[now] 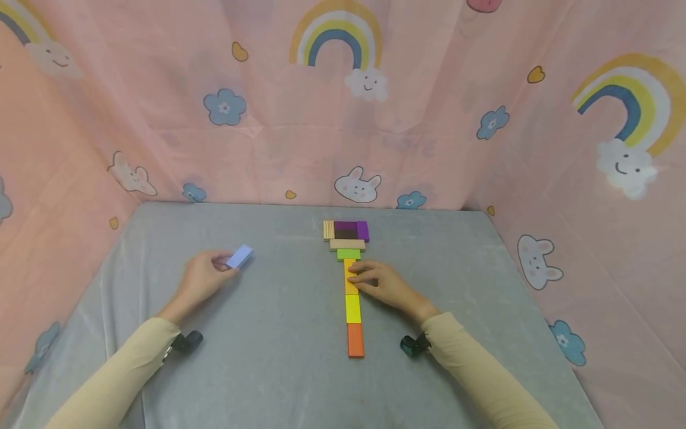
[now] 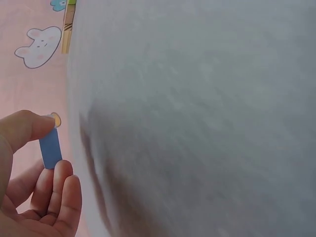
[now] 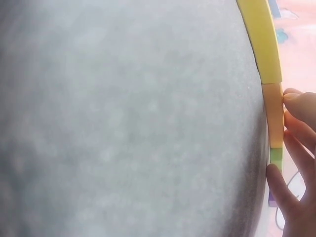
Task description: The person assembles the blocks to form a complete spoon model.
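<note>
Between thumb and fingers, my left hand [image 1: 200, 277] pinches a light blue rectangular block [image 1: 240, 257], held above the cloth at the left. The left wrist view shows the same blue block [image 2: 50, 148] gripped by its ends. My right hand [image 1: 388, 288] rests its fingertips on a yellow-orange block [image 1: 351, 288], part of a column of blocks. Below it in the column lie a yellow block [image 1: 353, 309] and an orange block [image 1: 356, 341]. A green block [image 1: 349, 255] and a tan wooden block [image 1: 347, 245] lie crosswise at the far end.
Beyond the tan block sit a striped pale wooden piece [image 1: 329, 230], a dark purple piece [image 1: 345, 226] and a brighter purple block [image 1: 362, 231]. Grey cloth [image 1: 278, 357] covers the table. A pink printed curtain [image 1: 268, 155] encloses the back and sides.
</note>
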A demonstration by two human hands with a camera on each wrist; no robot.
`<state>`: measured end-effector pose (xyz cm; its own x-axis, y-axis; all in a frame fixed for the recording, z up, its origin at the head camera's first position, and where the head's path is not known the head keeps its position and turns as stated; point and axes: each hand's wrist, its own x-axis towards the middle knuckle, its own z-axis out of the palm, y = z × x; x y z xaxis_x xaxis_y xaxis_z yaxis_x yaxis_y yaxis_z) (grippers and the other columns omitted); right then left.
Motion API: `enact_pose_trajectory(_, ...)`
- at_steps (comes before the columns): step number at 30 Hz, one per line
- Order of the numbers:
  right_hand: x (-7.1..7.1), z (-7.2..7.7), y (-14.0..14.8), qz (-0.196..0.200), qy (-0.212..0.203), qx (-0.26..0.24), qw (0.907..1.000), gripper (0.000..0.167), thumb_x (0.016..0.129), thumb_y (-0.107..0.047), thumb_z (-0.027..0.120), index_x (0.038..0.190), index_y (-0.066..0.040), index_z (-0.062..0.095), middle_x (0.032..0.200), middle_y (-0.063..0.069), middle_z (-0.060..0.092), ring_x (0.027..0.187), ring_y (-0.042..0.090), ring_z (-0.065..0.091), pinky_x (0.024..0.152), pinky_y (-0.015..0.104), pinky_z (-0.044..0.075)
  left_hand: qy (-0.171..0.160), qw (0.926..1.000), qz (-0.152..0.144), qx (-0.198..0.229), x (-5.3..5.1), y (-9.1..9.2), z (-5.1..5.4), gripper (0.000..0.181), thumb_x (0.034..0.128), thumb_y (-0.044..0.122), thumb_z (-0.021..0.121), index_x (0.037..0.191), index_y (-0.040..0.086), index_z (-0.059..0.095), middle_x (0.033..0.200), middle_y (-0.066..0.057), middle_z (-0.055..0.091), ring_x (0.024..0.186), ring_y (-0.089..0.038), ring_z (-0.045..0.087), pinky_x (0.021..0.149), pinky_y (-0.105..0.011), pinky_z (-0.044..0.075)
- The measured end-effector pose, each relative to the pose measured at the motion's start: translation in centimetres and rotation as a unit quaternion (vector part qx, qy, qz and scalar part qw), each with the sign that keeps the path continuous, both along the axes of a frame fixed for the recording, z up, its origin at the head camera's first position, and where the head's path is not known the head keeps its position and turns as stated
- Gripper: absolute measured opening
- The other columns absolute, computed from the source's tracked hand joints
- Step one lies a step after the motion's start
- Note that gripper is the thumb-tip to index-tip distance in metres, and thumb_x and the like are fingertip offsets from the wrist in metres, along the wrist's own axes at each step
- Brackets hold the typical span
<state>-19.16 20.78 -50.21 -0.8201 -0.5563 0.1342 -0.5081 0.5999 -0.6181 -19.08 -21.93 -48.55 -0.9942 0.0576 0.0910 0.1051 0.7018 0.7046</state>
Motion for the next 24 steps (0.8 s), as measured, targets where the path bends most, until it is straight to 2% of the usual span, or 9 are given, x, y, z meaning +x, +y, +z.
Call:
enact_pose_trajectory(9,0.0,0.1,0.0,0.002,0.0,0.006,1.0,0.021,0.093,-0.017,0.069,0.112,-0.017,0.076,0.131,0.001,0.066,0.13,0.027,0.057,0.112,0.05,0.043,-0.006,0.9996,-0.022,0.013,-1.9,2.2,-0.3,0.043,0.0832,0.014,0.076,0.121,-0.002,0.067,0.108,-0.021,0.073,0.089,-0.026,0.072,0.071,-0.022,0.053)
enact_pose_trajectory(17,0.1,0.2,0.0,0.001,0.005,0.008,1.0,0.021,0.092,-0.017,0.069,0.112,-0.017,0.076,0.13,0.001,0.066,0.129,0.026,0.058,0.111,0.05,0.044,-0.004,0.9989,-0.046,0.01,-3.5,4.0,0.0,0.04,0.0858,0.016,0.075,0.122,0.0,0.067,0.111,-0.019,0.072,0.094,-0.026,0.07,0.078,-0.035,0.058)
enact_pose_trajectory(24,0.1,0.1,0.0,-0.002,0.001,0.01,0.9999,0.021,0.093,-0.018,0.069,0.112,-0.018,0.077,0.131,0.0,0.066,0.13,0.025,0.057,0.113,0.048,0.044,0.004,0.9976,-0.069,0.008,-5.1,5.7,0.5,0.039,0.0878,0.017,0.073,0.123,0.003,0.067,0.112,-0.018,0.07,0.097,-0.028,0.067,0.083,-0.041,0.057)
